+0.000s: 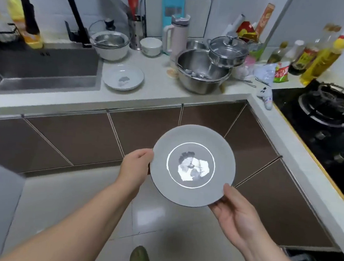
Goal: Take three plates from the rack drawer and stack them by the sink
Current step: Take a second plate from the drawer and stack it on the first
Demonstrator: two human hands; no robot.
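both hands gripping plate, mid-air

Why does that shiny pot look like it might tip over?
The lidded steel pot sits tilted on the rim of the big steel bowl, not flat on the counter. Nothing looks spilled or broken; both hands hold the plate level.

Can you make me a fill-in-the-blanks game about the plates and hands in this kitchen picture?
1. The grey plate in the air is held by ____ hands.
2. The left hand grips the plate's ____ edge.
3. The plate on the counter lies just right of the ____.
4. The number of plates on the counter so far is ____.

Missing words: two; left; sink; one
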